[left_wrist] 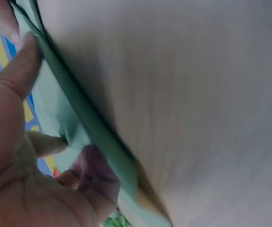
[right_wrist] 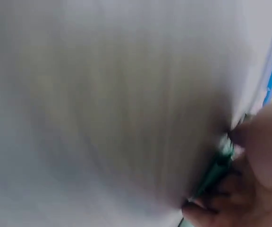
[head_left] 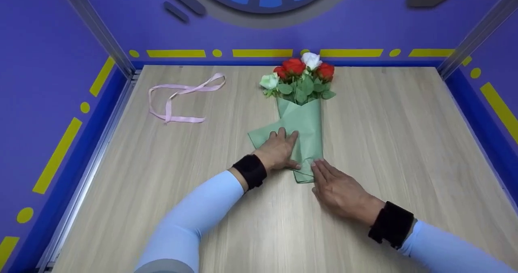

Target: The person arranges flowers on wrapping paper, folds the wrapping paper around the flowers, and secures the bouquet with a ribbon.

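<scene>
A bouquet of red roses (head_left: 293, 66), a white rose (head_left: 311, 60) and a pale greenish-white flower (head_left: 269, 81) lies on the table with its leafy heads toward the back wall. Green wrapping paper (head_left: 309, 121) covers the stems, and one folded corner juts out to the left. My left hand (head_left: 277, 149) rests on this paper with fingers spread, its thumb near the narrow lower end. At the lower right edge, my right hand (head_left: 342, 192) touches the paper with its extended fingertips, thumb lower down. The stems are hidden inside the wrap.
A pink ribbon (head_left: 182, 88) lies loosely looped on the left part of the wooden table (head_left: 182, 159). Purple panels with yellow marks (head_left: 265, 53) stand along the back and both sides. Black bands (head_left: 251, 171) circle both wrists.
</scene>
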`<action>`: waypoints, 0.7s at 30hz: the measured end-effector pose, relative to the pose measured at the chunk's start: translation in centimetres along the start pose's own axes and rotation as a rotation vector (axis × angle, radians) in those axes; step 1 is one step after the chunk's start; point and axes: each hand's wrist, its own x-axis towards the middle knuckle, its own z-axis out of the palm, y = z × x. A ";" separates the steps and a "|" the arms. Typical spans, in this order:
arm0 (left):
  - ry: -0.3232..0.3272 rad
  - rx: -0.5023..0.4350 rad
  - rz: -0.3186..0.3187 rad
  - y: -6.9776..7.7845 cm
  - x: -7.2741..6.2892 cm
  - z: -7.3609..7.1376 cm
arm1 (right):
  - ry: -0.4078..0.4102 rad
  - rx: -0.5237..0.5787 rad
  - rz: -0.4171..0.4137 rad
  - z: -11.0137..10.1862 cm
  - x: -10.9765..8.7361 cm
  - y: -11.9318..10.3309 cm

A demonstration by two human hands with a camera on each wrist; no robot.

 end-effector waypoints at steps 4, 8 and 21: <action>-0.010 0.015 -0.011 0.1 0.1 0.0 | -0.066 0.182 0.054 -0.1 -0.4 0.1; -0.015 0.028 -0.020 0.3 0.0 -0.2 | -0.181 0.310 0.045 -0.4 -0.6 0.6; -0.118 -0.150 -0.127 1.1 0.2 -1.4 | -0.025 0.509 0.139 0.3 3.3 3.3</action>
